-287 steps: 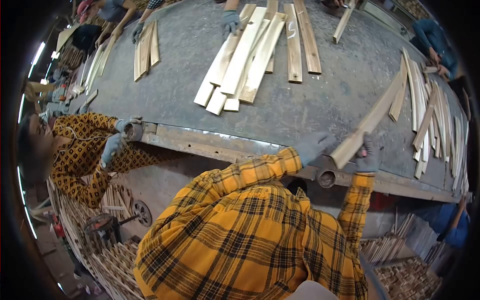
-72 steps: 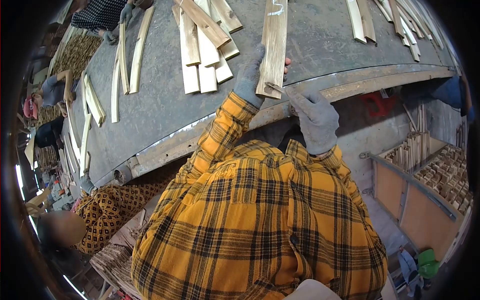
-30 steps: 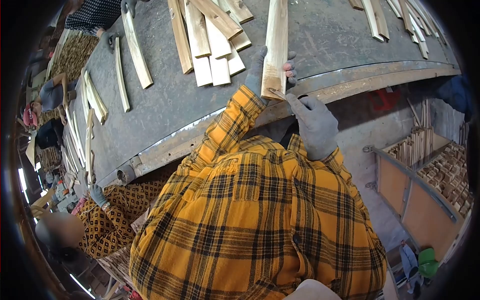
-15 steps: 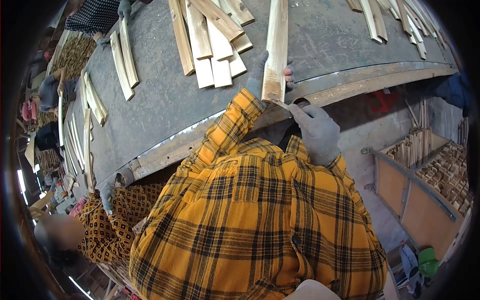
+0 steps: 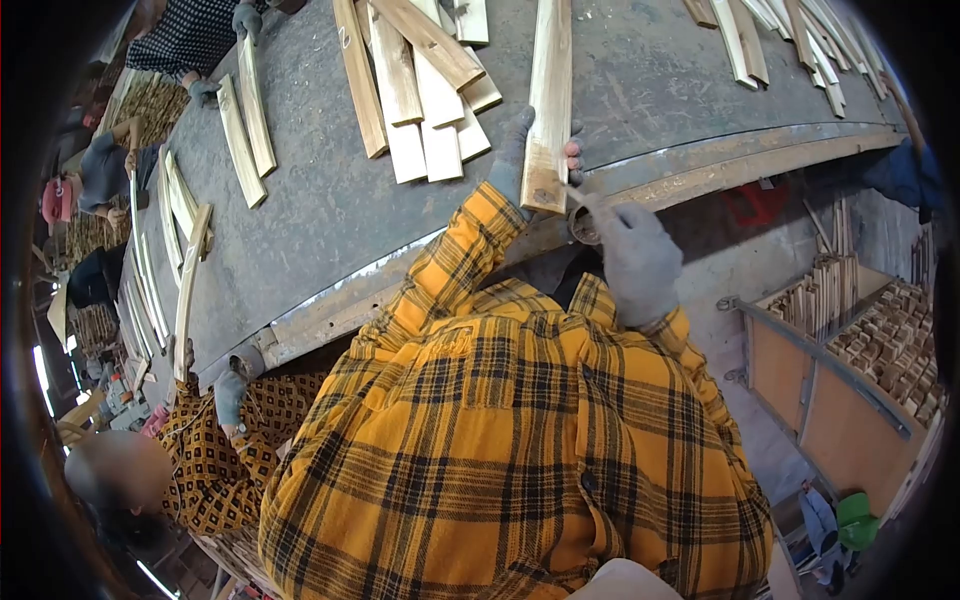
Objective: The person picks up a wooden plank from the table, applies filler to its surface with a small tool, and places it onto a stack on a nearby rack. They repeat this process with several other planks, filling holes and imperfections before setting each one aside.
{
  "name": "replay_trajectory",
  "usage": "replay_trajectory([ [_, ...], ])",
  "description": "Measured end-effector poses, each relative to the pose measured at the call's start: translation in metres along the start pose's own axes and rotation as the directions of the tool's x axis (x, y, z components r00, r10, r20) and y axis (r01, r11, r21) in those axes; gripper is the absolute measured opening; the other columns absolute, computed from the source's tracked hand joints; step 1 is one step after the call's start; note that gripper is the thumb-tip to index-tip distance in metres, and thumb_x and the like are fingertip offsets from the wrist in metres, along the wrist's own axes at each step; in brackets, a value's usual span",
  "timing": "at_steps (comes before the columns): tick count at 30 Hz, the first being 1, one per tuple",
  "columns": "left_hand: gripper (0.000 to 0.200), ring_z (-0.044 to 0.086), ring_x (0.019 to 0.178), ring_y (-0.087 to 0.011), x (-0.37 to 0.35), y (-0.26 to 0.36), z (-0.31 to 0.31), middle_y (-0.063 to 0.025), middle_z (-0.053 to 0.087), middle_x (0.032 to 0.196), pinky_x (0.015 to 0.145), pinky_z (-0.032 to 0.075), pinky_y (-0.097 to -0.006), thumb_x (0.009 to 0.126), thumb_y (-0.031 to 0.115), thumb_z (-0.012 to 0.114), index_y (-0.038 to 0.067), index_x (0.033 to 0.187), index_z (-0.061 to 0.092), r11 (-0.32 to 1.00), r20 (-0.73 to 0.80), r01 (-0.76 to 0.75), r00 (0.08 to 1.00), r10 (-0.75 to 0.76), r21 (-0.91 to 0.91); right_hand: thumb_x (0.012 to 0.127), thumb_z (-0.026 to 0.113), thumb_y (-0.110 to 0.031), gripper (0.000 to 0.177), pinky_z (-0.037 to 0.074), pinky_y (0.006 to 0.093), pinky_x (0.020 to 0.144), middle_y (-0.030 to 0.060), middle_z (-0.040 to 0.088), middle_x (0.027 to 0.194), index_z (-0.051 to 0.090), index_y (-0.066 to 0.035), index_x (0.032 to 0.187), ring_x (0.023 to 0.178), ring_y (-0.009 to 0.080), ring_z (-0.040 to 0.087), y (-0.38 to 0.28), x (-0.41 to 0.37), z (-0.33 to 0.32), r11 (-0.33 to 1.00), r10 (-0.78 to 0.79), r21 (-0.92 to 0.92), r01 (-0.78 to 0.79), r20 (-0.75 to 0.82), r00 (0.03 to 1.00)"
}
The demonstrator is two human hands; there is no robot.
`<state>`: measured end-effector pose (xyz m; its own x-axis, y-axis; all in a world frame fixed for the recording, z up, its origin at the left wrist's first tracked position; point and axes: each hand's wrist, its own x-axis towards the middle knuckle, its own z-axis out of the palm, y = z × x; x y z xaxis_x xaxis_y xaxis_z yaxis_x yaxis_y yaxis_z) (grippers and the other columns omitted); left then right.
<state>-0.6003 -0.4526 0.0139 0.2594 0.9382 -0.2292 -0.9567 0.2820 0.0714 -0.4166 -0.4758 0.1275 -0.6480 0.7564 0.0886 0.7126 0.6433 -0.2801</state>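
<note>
A long pale wooden board (image 5: 548,100) lies over the table edge with its near end towards me. My left hand (image 5: 514,150), in a grey glove with some bare fingertips, is closed around the board near that end, fingers showing on the far side. A brownish patch (image 5: 543,188) marks the board's near end. My right hand (image 5: 642,262), also gloved, grips a small thin-bladed tool like a putty knife (image 5: 585,199), its tip right at the board's right edge. Just under the tool is a round, cup-like metal opening (image 5: 584,226) at the table edge.
Several loose boards (image 5: 440,150) are piled left of mine on the grey table (image 5: 320,180), more (image 5: 740,45) at the far right. Co-workers handle boards along the left, one in a patterned shirt (image 5: 225,450). A crate (image 5: 830,370) of wood pieces stands at right.
My right hand and the tool have shifted from the board's end face to its right edge. The board's near end sits slightly lower. A co-worker's board at left has swung.
</note>
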Motion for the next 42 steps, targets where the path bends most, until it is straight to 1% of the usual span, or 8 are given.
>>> replay_trajectory([
  [6, 0.072, 0.052, 0.069, -0.0212, -0.001, 0.004, 0.008, -0.0096, 0.05, 0.077, 0.064, 0.048, -0.0339, 0.087, 0.055, 0.046, -0.008, 0.121, 0.041, 0.999, -0.015, 0.004, 1.0, -0.004, 0.035, 0.081, 0.054, -0.009, 0.031, 0.048, 0.0327, 0.058, 0.0053, 0.055, 0.077, 0.063, -0.019, 0.109, 0.07, 0.0225, 0.059, 0.01, -0.005, -0.003, 0.962, -0.118, 0.254, 0.1, 0.056, 0.991],
  [9, 0.071, 0.052, 0.067, -0.0213, 0.003, 0.005, 0.008, -0.0095, 0.05, 0.074, 0.064, 0.048, -0.0342, 0.086, 0.053, 0.047, -0.009, 0.121, 0.041, 1.0, 0.051, 0.022, 0.998, -0.023, 0.022, 0.08, 0.061, -0.008, 0.023, 0.048, 0.0314, 0.056, 0.0074, 0.065, 0.087, 0.069, -0.012, 0.101, 0.064, 0.0182, 0.06, 0.05, 0.009, 0.01, 0.846, 0.025, 0.529, 0.057, -0.147, 0.989],
  [13, 0.075, 0.052, 0.071, -0.0235, 0.004, 0.007, 0.002, -0.0103, 0.05, 0.083, 0.065, 0.048, -0.0379, 0.087, 0.061, 0.04, -0.005, 0.121, 0.04, 0.996, 0.088, 0.08, 0.993, -0.075, -0.047, 0.083, 0.064, -0.018, 0.021, 0.037, 0.0189, 0.046, 0.0011, 0.066, 0.079, 0.068, -0.005, 0.099, 0.052, 0.0027, 0.047, 0.059, 0.077, 0.017, 0.344, 0.496, 0.694, -0.633, 0.438, 0.75],
  [19, 0.073, 0.052, 0.071, -0.0208, 0.009, -0.003, 0.012, -0.0105, 0.051, 0.085, 0.061, 0.048, -0.0334, 0.086, 0.058, 0.046, -0.004, 0.123, 0.039, 0.996, 0.027, -0.069, 0.997, 0.068, 0.063, 0.081, 0.07, -0.022, 0.02, 0.031, 0.0159, 0.042, -0.0026, 0.055, 0.063, 0.066, -0.006, 0.093, 0.045, 0.0022, 0.04, 0.076, 0.148, 0.097, -0.247, 0.13, 0.783, -0.57, 0.61, 0.782],
  [24, 0.072, 0.052, 0.069, -0.022, 0.007, -0.003, 0.007, -0.0102, 0.051, 0.084, 0.06, 0.049, -0.0341, 0.087, 0.059, 0.043, -0.006, 0.119, 0.042, 0.998, -0.057, -0.039, 0.998, 0.041, 0.042, 0.082, 0.069, -0.023, 0.03, 0.041, 0.0205, 0.051, -0.0015, 0.056, 0.065, 0.063, -0.002, 0.103, 0.052, 0.008, 0.049, 0.071, 0.152, 0.093, 0.047, 0.237, 0.826, -0.561, 0.537, 0.81],
  [27, 0.075, 0.053, 0.066, -0.0235, 0.006, -0.017, 0.023, -0.0118, 0.051, 0.076, 0.058, 0.05, -0.0343, 0.088, 0.061, 0.041, -0.007, 0.119, 0.042, 0.992, -0.074, 0.019, 0.997, -0.009, 0.129, 0.087, 0.061, -0.022, 0.033, 0.047, 0.0264, 0.07, 0.0048, 0.062, 0.075, 0.06, -0.005, 0.116, 0.068, 0.0156, 0.059, 0.07, 0.125, 0.06, 0.572, 0.433, 0.718, -0.396, 0.146, 0.889],
  [30, 0.077, 0.053, 0.065, -0.0242, 0.006, -0.015, 0.017, -0.0135, 0.052, 0.077, 0.055, 0.049, -0.0333, 0.087, 0.062, 0.04, -0.008, 0.12, 0.041, 0.989, -0.089, 0.057, 0.995, -0.045, 0.136, 0.087, 0.058, -0.013, 0.025, 0.047, 0.0258, 0.065, 0.0056, 0.064, 0.085, 0.065, -0.013, 0.111, 0.072, 0.0146, 0.06, 0.053, 0.073, 0.008, 0.809, 0.094, 0.587, 0.02, -0.164, 0.982],
  [42, 0.08, 0.056, 0.064, -0.0204, 0.003, -0.01, 0.02, -0.0136, 0.054, 0.076, 0.059, 0.053, -0.0312, 0.087, 0.063, 0.038, -0.01, 0.12, 0.043, 0.979, -0.065, 0.051, 0.997, -0.039, 0.195, 0.077, 0.063, -0.011, 0.033, 0.047, 0.0308, 0.054, 0.0024, 0.059, 0.078, 0.065, -0.019, 0.109, 0.066, 0.0209, 0.058, 0.03, -0.005, -0.012, 0.965, -0.254, 0.038, 0.259, -0.102, 0.962],
])
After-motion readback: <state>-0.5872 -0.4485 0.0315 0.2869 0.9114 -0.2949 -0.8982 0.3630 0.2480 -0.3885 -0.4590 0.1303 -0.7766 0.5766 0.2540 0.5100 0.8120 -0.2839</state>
